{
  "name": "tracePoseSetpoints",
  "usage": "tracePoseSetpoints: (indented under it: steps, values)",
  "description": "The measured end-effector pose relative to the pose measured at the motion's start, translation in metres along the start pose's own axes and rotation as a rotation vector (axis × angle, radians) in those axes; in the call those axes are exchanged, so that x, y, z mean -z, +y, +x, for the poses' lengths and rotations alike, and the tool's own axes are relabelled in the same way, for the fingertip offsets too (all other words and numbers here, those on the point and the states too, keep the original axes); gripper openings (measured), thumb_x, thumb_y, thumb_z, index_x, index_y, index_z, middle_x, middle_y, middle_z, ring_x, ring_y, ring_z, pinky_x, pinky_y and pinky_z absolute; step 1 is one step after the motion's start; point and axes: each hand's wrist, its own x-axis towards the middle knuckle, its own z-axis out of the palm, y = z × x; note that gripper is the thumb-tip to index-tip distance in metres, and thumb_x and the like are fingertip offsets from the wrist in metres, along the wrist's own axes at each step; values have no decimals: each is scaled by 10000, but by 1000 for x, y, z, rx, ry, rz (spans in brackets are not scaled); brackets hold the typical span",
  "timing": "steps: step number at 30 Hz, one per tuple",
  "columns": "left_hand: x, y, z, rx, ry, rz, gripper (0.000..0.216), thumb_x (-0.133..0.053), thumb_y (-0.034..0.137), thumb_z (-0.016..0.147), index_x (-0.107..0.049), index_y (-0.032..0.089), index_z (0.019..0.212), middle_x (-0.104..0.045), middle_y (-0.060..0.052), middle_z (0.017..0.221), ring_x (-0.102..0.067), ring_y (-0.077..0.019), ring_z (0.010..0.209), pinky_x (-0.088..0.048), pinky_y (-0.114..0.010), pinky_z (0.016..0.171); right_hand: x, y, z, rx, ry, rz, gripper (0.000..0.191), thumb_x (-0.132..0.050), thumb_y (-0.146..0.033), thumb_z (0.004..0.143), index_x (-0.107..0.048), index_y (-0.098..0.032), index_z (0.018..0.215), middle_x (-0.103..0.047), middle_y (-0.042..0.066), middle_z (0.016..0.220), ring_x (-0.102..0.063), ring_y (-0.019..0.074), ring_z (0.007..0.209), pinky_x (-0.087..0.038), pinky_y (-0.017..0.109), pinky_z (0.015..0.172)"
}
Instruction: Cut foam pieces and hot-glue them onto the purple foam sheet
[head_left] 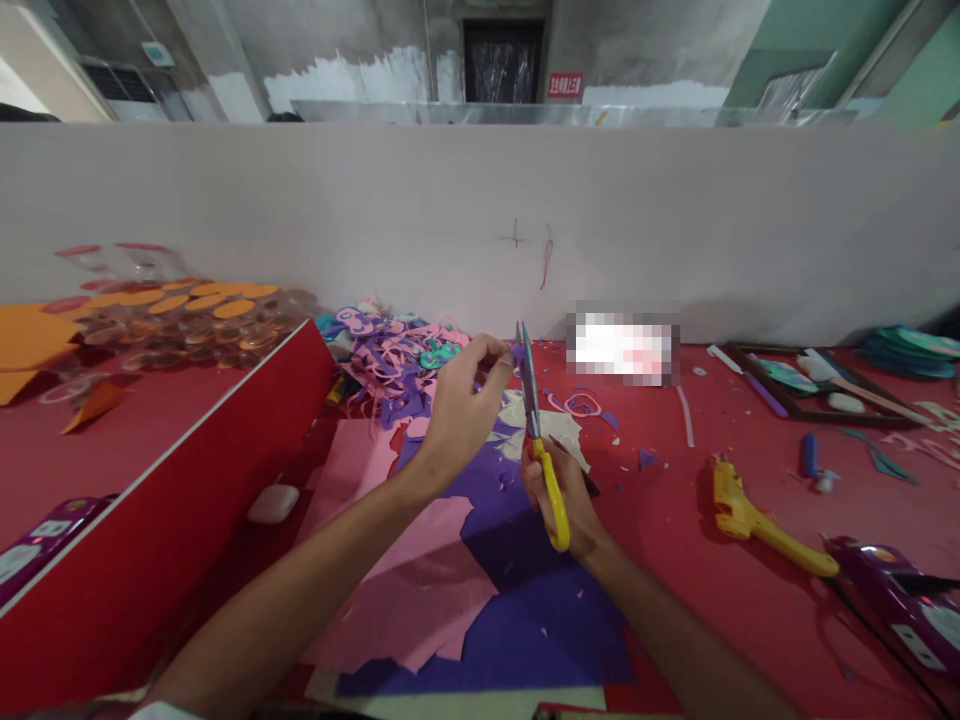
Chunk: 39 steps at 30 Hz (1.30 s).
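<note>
The person's two bare hands are at work over the purple sheet (pixel 540 645), which lies on the red surface (pixel 675 620). Above the far part of that sheet, the left hand (pixel 466 405) has its grip pinched narrow, thumb against fingertips, on a small purple piece (pixel 517 354). The right hand (pixel 559 495), also above the sheet and nearer its right edge, has its grip closed around the yellow handles of the scissors (pixel 534 430). Their blades point up and away, next to the purple piece; from here I can't tell whether they touch it.

A ragged pink sheet (pixel 409 590) partly overlaps the left of the purple sheet, and a torn pale sheet (pixel 574 432) lies at its far end. Just beyond its far left corner, a tangled heap of pink, purple and teal scraps (pixel 397 360) is piled up. A small white case (pixel 273 503) rests to the left of the purple sheet, close to a slanting red divider (pixel 187 510); farther left, past the divider, orange discs (pixel 202 300) are stacked.

To the right of the purple sheet, well apart from it, lies a yellow glue gun (pixel 772 530), with a blue stick (pixel 808 455) beyond the gun and a dark-framed tray (pixel 877 400) farther back.
</note>
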Motion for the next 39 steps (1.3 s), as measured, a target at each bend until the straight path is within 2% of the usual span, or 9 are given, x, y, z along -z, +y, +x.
tracePoseSetpoints:
  steps: [25,39]
  values:
    - [5,1,2,0,32,-6,137,-518,190,933,-538,199,798,-563,4,765,-499,-129,701,-412,-272,674,3,1,-1,-7,4,-58,421,-500,-568,965,-464,-232,714,-484,-8,639,-430,164,641,-366,262,533]
    - [6,-4,5,-2,64,-18,127,-543,222,951,-561,193,828,-579,-4,785,-518,-127,717,-404,-263,648,3,3,0,7,-1,-87,417,-510,-563,960,-450,-231,713,-485,-11,642,-410,152,621,-336,259,512]
